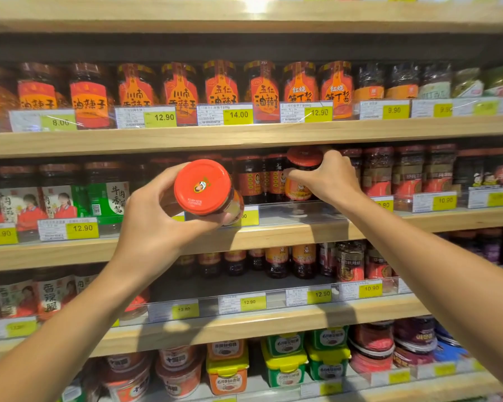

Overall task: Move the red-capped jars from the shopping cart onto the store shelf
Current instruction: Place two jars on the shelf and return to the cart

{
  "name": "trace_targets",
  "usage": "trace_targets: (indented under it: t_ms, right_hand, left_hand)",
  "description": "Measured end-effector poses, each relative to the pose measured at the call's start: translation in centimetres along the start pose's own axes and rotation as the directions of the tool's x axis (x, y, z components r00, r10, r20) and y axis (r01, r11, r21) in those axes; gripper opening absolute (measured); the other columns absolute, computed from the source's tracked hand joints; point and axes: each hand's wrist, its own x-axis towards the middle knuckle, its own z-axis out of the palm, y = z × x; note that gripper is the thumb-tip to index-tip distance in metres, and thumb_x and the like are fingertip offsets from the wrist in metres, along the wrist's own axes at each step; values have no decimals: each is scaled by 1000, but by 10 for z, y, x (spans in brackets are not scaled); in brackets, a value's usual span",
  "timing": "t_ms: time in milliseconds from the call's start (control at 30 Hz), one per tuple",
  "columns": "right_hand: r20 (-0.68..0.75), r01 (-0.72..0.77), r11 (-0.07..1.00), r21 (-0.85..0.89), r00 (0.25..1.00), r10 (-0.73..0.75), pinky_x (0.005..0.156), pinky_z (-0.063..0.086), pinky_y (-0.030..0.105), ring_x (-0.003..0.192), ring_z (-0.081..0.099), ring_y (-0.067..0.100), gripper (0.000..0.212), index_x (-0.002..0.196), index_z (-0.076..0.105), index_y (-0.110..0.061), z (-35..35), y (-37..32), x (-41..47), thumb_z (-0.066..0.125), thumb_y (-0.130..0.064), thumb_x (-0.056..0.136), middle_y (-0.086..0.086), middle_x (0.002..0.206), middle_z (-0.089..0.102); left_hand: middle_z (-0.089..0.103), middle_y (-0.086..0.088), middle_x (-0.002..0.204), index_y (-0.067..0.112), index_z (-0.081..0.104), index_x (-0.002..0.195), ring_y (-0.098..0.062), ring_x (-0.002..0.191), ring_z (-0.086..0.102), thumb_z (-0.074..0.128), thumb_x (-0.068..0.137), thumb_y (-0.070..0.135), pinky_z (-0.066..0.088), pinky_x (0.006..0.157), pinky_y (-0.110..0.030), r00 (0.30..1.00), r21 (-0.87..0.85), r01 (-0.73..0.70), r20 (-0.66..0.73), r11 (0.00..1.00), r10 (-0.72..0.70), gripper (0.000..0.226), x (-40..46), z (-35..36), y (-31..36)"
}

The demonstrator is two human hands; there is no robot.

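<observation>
Both hands are raised to the middle tier of a light wooden store shelf (pixel 273 233), and each is wrapped around a glass jar with a round red metal cap. By the left hand (pixel 154 224) a jar (pixel 206 188) is held out in front of the shelf edge, tilted so that its cap faces the camera; a small printed portrait logo is seen at the centre of that cap, and the thumb and fingers are curled around the glass sides beneath it. By the right hand (pixel 328 177) a second red-capped jar (pixel 302 172) is gripped farther in and to the right, upright or nearly so, its orange label partly seen under the fingers; whether its base is touching the shelf board cannot be told, since it is hidden behind a clear plastic front rail (pixel 288 210). Just left of this second jar, a row of dark, red-labelled sauce jars (pixel 259 178) is lined up at the far side of the same tier. Yellow price tags (pixel 82 229) are clipped along the shelf fronts. On the tier above, orange-labelled chilli jars (pixel 221 85) are ranged side by side. No shopping cart is within view.
</observation>
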Motion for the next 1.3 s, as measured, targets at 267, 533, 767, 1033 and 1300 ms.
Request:
trace_targets:
  t_ms: [267,533,767,1033,1300]
  right_hand:
    - [41,74,992,-102,997,-70,55,40,33,58,54,25,65,54,46,-10,-2,-6,4,72,-65,76,2,54,51]
    - [120,85,977,-194,991,-62,62,44,36,55,53,26,70,55,49,-9,-3,-12,11,56,-71,86,4,56,52]
    - [148,76,985,-154,988,-53,56,42,33,55,52,23,67,60,48,-9,6,-7,10,59,-71,85,4,57,52]
    - [126,124,987,-103,986,-111,56,37,33,57,48,24,54,63,46,-9,6,5,3,73,-51,85,4,59,51]
    - [134,108,989,-104,987,-93,61,35,34,72,50,30,48,68,37,-15,5,7,-1,71,-42,88,3,68,46]
  left_hand:
    - [72,12,114,19,66,124,2,105,66,95,58,25,48,90,-11,999,5,-41,17,999,41,73,9,9,0]
    - [71,15,112,19,66,123,5,103,66,94,60,27,47,85,-7,997,9,-70,22,997,70,70,20,15,6]
    - [72,12,113,22,63,126,-4,105,68,94,63,30,56,92,-32,996,71,-88,41,994,85,70,31,25,4]
    - [71,14,112,24,62,126,-2,104,66,94,64,27,55,92,-32,992,109,-105,84,988,96,70,43,47,-7]
    - [72,6,105,20,62,116,-14,98,67,92,64,34,56,85,-41,989,236,5,140,972,-39,62,62,75,-28]
